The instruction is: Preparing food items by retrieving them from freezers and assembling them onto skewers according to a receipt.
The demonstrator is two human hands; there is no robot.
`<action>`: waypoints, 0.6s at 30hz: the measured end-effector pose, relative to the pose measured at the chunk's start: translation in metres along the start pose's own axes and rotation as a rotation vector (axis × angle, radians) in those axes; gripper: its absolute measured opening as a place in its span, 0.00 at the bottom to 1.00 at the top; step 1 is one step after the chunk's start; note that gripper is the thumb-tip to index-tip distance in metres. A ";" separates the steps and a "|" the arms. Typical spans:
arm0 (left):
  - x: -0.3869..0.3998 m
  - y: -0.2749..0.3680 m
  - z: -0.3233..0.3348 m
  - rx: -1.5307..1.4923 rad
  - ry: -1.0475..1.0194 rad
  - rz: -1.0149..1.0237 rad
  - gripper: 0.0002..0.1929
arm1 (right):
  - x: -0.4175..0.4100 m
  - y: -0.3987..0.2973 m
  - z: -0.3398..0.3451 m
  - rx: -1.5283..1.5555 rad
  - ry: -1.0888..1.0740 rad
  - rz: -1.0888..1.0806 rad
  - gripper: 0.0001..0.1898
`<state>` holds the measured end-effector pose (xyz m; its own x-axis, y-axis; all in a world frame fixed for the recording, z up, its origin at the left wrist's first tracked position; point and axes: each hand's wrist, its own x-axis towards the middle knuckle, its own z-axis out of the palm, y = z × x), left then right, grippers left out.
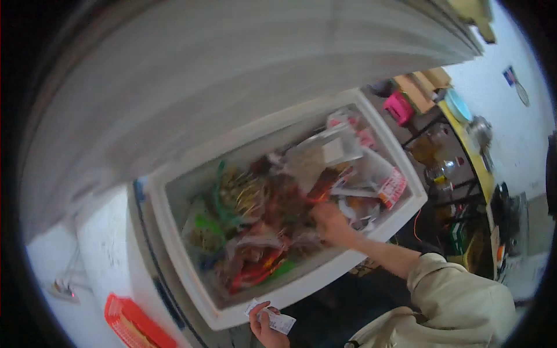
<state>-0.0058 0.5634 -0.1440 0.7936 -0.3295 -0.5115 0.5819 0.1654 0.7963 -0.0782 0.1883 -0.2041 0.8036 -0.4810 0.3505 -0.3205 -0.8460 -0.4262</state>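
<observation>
A white chest freezer [304, 278] stands open before me, filled with bagged goods. My right hand [333, 224] reaches inside over the front rim, near clear plastic bags of dark reddish contents [280, 200]. Motion blurs its fingers, so I cannot tell whether they grip anything. Beyond that hand lie a clear bag with a white label [334, 150] and a red-and-white packet [394, 188]. My left hand [265, 330] is just outside the front rim, its fingers closed on a white paper slip [280, 322] that bears writing.
The raised freezer lid [217, 95] fills the upper view. On the left sits a red plastic basket [135, 322]. To the right, a yellow-topped shelf [472, 154] bears a light-blue basin [458, 105], with bottles beneath it. A pink stool [398, 108] stands behind the freezer's right end.
</observation>
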 end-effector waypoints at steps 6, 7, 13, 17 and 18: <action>0.033 -0.002 0.179 0.152 -0.245 -0.146 0.11 | -0.017 0.255 -0.144 -0.352 0.362 0.554 0.34; 0.043 -0.018 0.197 0.173 -0.272 -0.151 0.11 | -0.008 0.259 -0.153 -0.158 0.171 0.601 0.39; 0.097 -0.120 0.325 0.388 -0.512 -0.240 0.07 | -0.072 0.258 -0.074 -0.203 -0.351 0.696 0.45; 0.145 -0.195 0.390 0.583 -0.536 -0.175 0.11 | -0.117 0.231 -0.044 -0.302 -0.339 0.570 0.36; 0.156 -0.207 0.403 0.660 -0.518 -0.113 0.15 | -0.117 0.221 -0.049 -0.316 -0.351 0.510 0.33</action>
<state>-0.0740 0.1030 -0.2589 0.4618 -0.7223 -0.5148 0.3019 -0.4177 0.8570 -0.2674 0.0462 -0.2986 0.6111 -0.7787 -0.1418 -0.7892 -0.5858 -0.1843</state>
